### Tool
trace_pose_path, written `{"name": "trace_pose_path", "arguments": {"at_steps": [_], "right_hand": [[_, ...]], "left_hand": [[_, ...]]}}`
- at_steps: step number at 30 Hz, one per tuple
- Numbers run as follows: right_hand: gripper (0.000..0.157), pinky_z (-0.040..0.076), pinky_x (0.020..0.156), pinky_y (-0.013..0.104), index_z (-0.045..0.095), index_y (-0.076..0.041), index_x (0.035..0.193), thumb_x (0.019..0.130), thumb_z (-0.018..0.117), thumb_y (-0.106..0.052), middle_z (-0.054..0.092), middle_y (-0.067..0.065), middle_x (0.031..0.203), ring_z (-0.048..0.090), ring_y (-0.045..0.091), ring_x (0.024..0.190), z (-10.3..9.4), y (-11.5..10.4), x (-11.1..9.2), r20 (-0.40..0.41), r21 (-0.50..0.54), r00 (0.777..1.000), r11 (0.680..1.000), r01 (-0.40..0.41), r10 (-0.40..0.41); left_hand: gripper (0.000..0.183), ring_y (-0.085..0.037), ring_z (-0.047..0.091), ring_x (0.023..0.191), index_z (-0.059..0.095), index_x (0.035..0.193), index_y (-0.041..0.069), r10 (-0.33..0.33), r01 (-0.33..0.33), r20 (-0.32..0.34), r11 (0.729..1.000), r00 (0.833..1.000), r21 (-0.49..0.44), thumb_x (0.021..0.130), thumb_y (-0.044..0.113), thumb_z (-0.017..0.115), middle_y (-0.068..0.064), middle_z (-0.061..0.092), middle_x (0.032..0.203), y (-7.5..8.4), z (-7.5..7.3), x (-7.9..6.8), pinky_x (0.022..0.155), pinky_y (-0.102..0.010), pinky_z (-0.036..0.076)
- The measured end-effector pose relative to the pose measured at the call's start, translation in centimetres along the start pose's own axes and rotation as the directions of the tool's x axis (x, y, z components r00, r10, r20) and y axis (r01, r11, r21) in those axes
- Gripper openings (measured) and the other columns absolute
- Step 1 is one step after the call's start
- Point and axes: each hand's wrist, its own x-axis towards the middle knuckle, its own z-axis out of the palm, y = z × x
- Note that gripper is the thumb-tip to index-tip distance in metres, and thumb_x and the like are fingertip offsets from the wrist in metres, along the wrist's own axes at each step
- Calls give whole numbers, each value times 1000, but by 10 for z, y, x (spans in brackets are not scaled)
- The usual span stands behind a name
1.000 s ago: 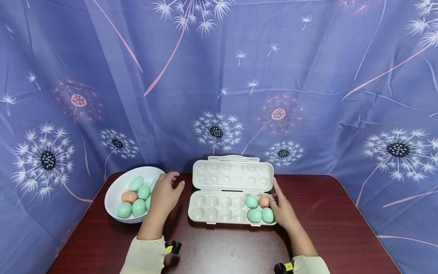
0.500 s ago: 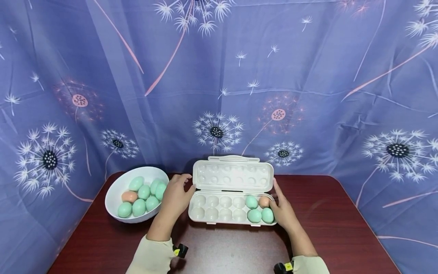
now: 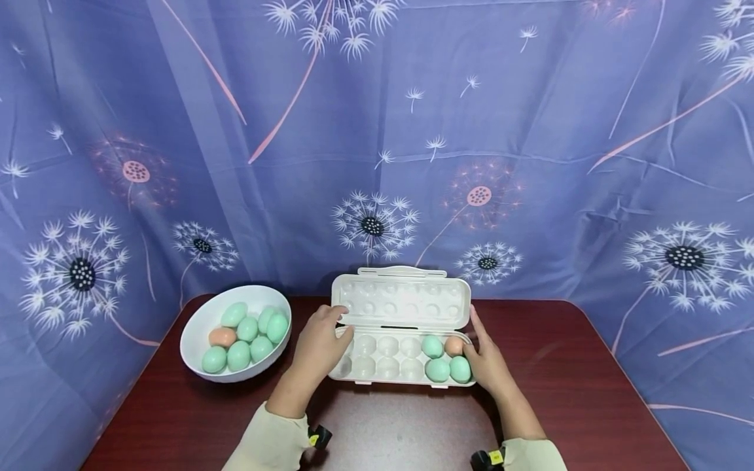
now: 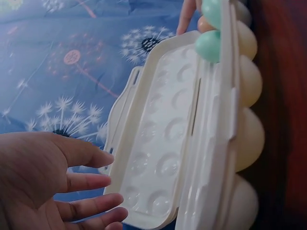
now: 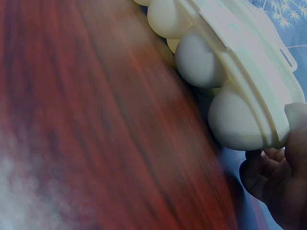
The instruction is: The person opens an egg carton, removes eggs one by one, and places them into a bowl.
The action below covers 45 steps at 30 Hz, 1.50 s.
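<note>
Left grip is hanging apart, fingers loose and holding nothing, over the left end of the carton; whether it is touching is not showing. Right grip is clamping the carton's right end, thumb over the rim, where four eggs are sitting in the cups. The carton is lying open on the counter, its lid leaning back behind the cups. Good handling is probably calling for a light left touch, with the right grip bracing the carton so the eggs are sitting firm.

Left of the carton, the bowl is holding more eggs, its rim standing near the left grip, so a sideways swing is perhaps risking a knock. Behind the carton, the counter's far edge is running close to the hanging cloth, likely limiting room; in front and to the right, the counter is spreading wider.
</note>
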Motion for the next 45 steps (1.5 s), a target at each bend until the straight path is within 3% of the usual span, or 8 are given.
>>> {"name": "trace_pose_path", "arguments": {"at_steps": [8, 15, 20, 31, 45], "right_hand": [[79, 47, 85, 39, 13, -27, 164, 100, 54, -7, 67, 18, 119, 62, 24, 94, -1, 1, -1, -4, 3, 1000, 1000, 11, -11], [79, 49, 89, 43, 14, -26, 164, 99, 54, -6, 67, 18, 118, 64, 30, 106, 0, 0, 0, -13, 3, 1000, 1000, 13, -12], [78, 49, 89, 44, 14, -23, 164, 99, 54, -6, 66, 18, 118, 64, 29, 104, 0, 0, 0, -10, -3, 1000, 1000, 11, -11], [77, 48, 90, 44, 12, -27, 164, 101, 52, -7, 67, 16, 119, 64, 27, 104, -1, -2, 0, 2, -4, 1000, 1000, -1, 2], [80, 49, 89, 43, 9, -35, 163, 101, 53, -9, 66, 16, 120, 64, 26, 103, -1, -1, -1, 5, 0, 1000, 1000, -9, 9]], "left_hand": [[38, -31, 66, 102, 70, 121, 10, 38, -38, 46, 999, 998, -2, 86, 25, 77, -11, 67, 109, 11, 17, -8, 82, -47, 57], [37, -29, 67, 105, 70, 121, 10, 72, -71, 66, 997, 995, -13, 87, 25, 75, -10, 68, 112, 19, 26, -14, 85, -45, 57], [36, -30, 68, 99, 70, 119, 10, 118, -118, 66, 993, 991, -8, 87, 25, 75, -9, 68, 108, 25, 31, -16, 85, -44, 55], [36, -24, 65, 95, 70, 118, 10, 233, -234, 90, 972, 968, -2, 86, 26, 75, -5, 64, 104, 41, 42, -23, 83, -39, 54], [38, -18, 63, 99, 68, 123, 15, 320, -325, 166, 946, 933, 4, 89, 29, 73, -1, 64, 109, 58, 59, -30, 85, -32, 54]]}}
